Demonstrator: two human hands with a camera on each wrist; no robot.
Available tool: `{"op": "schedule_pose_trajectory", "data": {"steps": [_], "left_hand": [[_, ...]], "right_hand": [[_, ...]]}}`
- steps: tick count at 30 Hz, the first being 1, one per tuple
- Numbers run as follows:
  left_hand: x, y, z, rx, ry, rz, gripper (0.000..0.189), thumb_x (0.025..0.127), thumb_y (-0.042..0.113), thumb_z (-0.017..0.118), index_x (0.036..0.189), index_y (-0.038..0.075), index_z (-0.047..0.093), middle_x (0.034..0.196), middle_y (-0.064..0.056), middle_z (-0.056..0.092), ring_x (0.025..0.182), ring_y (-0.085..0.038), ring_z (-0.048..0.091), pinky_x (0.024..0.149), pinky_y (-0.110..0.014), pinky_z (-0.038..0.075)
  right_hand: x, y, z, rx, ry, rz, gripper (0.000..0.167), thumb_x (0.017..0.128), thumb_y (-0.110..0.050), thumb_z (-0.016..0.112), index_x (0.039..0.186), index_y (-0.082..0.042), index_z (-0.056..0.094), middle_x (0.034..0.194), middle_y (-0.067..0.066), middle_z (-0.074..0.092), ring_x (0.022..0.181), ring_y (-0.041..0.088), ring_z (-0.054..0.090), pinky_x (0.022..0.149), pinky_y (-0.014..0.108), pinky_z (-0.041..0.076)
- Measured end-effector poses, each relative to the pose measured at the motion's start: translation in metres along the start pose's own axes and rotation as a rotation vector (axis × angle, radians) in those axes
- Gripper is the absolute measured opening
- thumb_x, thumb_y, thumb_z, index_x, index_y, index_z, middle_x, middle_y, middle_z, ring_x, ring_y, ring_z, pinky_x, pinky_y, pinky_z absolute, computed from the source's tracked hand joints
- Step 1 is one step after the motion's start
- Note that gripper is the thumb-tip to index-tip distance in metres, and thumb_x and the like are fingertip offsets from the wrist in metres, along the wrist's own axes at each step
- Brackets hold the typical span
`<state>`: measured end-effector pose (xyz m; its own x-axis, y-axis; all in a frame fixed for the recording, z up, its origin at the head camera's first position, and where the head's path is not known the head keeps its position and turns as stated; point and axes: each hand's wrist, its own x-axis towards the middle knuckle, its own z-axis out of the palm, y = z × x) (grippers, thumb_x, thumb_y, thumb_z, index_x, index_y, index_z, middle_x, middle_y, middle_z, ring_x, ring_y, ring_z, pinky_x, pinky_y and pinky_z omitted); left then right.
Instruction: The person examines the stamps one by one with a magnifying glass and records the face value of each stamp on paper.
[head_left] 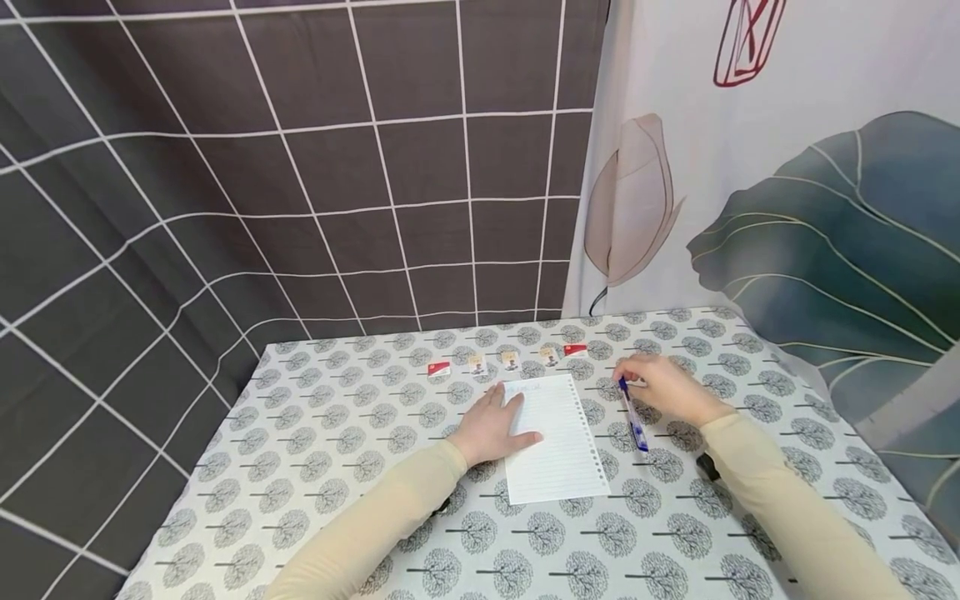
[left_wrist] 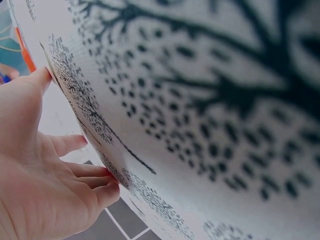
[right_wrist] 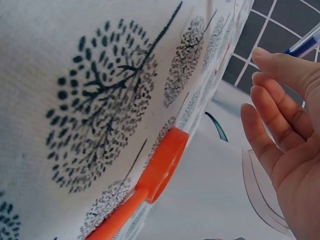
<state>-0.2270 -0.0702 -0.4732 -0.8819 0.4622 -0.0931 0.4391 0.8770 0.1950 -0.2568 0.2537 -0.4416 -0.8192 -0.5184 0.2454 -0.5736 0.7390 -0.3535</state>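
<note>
A sheet of lined loose-leaf paper (head_left: 558, 454) lies on the tree-print tablecloth, with faint blue writing near its top. My left hand (head_left: 491, 425) rests on the left part of the sheet, fingers extended and thumb spread across it. In the left wrist view the left hand (left_wrist: 50, 165) shows its palm side, fingertips at the surface. To the right of the paper, my right hand (head_left: 663, 385) pinches a blue pen (head_left: 636, 427) near its upper end. The pen slants down toward the cloth. The right wrist view shows the pen (right_wrist: 304, 46) above the right hand's thumb (right_wrist: 275, 62).
Behind the paper stretches a row of small cards: a red-and-white card (head_left: 438, 368), several picture cards (head_left: 511, 361) and another red-and-white card (head_left: 575, 351). An orange ring-shaped object with a handle (right_wrist: 162, 167) lies near the right wrist. Curtains (head_left: 420, 167) hang behind the table.
</note>
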Motion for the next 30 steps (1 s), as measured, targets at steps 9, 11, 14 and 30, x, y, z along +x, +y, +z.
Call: {"op": "schedule_pose_trajectory", "data": {"steps": [9, 11, 14, 30], "left_hand": [[0.001, 0.001, 0.002, 0.005, -0.002, 0.007, 0.088, 0.095, 0.071, 0.047, 0.155, 0.007, 0.04, 0.159, -0.028, 0.029, 0.149, -0.038, 0.025, 0.123, -0.044, 0.023], [0.001, 0.0, 0.002, 0.008, 0.001, 0.008, 0.088, 0.094, 0.071, 0.048, 0.154, 0.007, 0.04, 0.158, -0.028, 0.03, 0.149, -0.038, 0.026, 0.123, -0.044, 0.024], [0.001, -0.001, 0.003, 0.014, 0.002, 0.006, 0.088, 0.094, 0.072, 0.047, 0.154, 0.007, 0.04, 0.158, -0.028, 0.03, 0.149, -0.037, 0.026, 0.123, -0.043, 0.024], [0.0, 0.0, 0.0, 0.005, -0.013, -0.003, 0.088, 0.094, 0.071, 0.048, 0.155, 0.008, 0.039, 0.16, -0.027, 0.028, 0.15, -0.037, 0.024, 0.123, -0.043, 0.022]], "right_hand": [[-0.003, 0.009, 0.01, -0.042, -0.004, -0.021, 0.027, 0.082, 0.004, 0.076, 0.105, -0.01, 0.072, 0.096, 0.002, 0.071, 0.085, 0.02, 0.068, 0.076, 0.039, 0.061], [-0.003, 0.011, 0.013, -0.045, -0.007, -0.017, 0.026, 0.082, 0.003, 0.076, 0.104, -0.011, 0.072, 0.095, 0.001, 0.071, 0.084, 0.019, 0.067, 0.075, 0.04, 0.061], [-0.002, 0.013, 0.015, -0.042, -0.023, -0.009, 0.026, 0.083, 0.003, 0.076, 0.104, -0.012, 0.073, 0.094, -0.001, 0.07, 0.084, 0.017, 0.066, 0.076, 0.039, 0.06], [0.0, 0.009, 0.015, -0.023, -0.118, 0.008, 0.024, 0.084, 0.003, 0.075, 0.104, -0.009, 0.072, 0.093, -0.002, 0.068, 0.083, 0.015, 0.063, 0.077, 0.037, 0.059]]}}
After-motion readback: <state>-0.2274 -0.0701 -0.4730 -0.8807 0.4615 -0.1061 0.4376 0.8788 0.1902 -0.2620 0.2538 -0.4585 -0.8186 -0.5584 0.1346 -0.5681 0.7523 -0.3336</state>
